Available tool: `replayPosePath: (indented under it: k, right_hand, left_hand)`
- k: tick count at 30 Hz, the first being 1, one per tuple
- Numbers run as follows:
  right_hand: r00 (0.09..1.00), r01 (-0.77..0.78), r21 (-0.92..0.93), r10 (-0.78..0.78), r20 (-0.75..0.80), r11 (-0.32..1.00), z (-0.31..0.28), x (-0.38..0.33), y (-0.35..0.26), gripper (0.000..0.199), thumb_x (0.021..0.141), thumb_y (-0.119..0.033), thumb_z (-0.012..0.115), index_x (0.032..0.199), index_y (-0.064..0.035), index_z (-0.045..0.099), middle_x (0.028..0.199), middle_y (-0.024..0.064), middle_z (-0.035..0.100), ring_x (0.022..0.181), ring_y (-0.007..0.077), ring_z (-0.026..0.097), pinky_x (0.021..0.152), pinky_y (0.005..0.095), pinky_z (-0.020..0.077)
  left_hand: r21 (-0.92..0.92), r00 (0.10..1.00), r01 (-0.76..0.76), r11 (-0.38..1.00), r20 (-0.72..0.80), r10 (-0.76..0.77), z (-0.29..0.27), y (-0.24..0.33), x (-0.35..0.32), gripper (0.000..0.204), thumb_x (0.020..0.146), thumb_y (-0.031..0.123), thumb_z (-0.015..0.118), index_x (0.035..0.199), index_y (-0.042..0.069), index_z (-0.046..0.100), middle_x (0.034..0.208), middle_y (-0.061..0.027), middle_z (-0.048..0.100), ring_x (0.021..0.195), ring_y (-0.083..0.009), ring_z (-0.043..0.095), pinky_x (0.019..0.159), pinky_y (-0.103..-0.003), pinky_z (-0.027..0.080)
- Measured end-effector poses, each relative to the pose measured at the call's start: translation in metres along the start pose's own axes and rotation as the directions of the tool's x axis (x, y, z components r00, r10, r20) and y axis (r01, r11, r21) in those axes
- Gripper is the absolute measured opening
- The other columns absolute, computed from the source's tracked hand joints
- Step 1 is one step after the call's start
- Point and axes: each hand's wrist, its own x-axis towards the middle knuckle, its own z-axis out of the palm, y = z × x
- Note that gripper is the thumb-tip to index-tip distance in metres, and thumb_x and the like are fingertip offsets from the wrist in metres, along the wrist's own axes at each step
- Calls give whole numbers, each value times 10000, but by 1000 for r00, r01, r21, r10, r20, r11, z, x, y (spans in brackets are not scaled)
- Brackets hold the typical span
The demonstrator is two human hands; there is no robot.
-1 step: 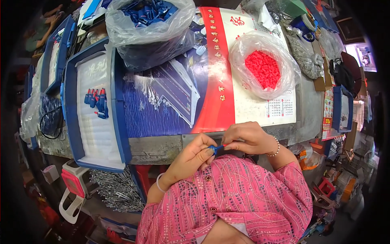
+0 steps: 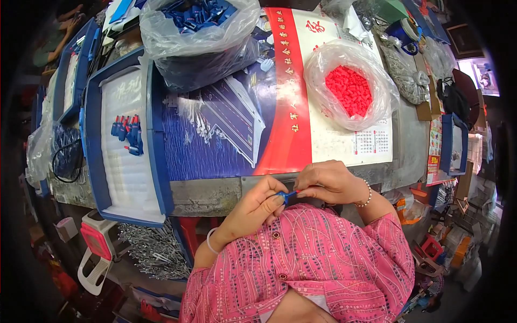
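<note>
Printed poster (image 2: 283,118) on table (image 2: 207,198), plastic stool (image 2: 97,242)

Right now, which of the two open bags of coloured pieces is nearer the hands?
The bag of red pieces, beyond the right hand; the bag of blue pieces stands farther back and left.

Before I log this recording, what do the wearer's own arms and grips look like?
The left grip and right grip are bare human hands, without gloves. A plain, pale bangle circles the left wrist; a bracelet of small, light beads circles the right. The pink sleeves, patterned with pale lines and dark dots, stop well short of the wrists.
</note>
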Motion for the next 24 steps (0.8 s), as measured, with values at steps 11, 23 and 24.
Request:
replayPosePath:
  k: [11,23,24]
  right_hand:
    - [1000,-24,-2,24,-8,1000,11,0,0,218,726,-133,711,832,-24,556,825,107,622,747,252,624,649,325,502]
    - [985,127,-457,-58,162,880,16,4,-8,245,729,-225,668,779,-35,522,658,84,491,585,247,524,569,338,450]
    - [990,29,-380,25,136,924,21,2,-6,236,768,-230,650,759,-37,513,622,88,474,561,263,516,552,337,444]
  left_hand:
    - [9,997,-52,999,64,52,-7,-4,0,181,946,189,433,1030,31,406,720,-2,455,569,-44,410,518,-178,360]
    - [458,984,-137,878,-36,172,-6,-7,-2,184,866,126,530,975,-8,466,724,-126,542,594,-197,534,578,-299,426]
    - [457,985,-135,879,-38,170,-5,-8,-2,184,866,126,530,975,-8,466,724,-126,542,594,-197,534,578,-299,426]
